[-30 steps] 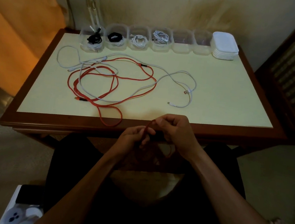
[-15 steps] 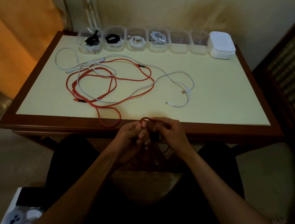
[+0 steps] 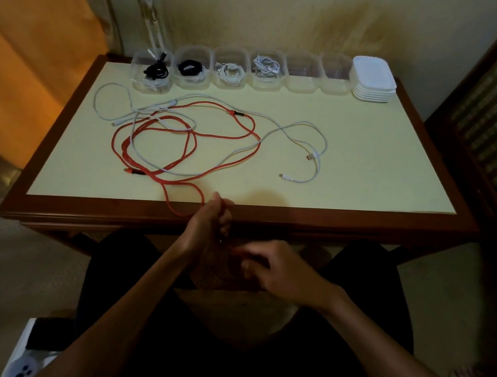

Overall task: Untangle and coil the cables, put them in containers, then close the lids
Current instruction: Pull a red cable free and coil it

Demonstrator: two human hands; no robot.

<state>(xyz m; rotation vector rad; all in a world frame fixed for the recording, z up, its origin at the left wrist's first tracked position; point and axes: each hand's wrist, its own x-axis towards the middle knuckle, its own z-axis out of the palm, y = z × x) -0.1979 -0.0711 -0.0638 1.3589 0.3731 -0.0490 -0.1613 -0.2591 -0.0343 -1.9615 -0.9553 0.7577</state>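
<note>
The left hand (image 3: 211,224) is raised at the near edge of the cream-topped wooden bench (image 3: 364,156), fingers curled around the end of the thin red cable (image 3: 184,152). The right hand (image 3: 276,269) sits below that edge, blurred; fingers curled, apparently pinching a red strand. The red cable sprawls on the bench, tangled with a long white cable (image 3: 291,132). Along the bench's far edge stand six clear plastic containers (image 3: 302,72), four holding coiled cables, beside stacked white lids (image 3: 372,79).
</note>
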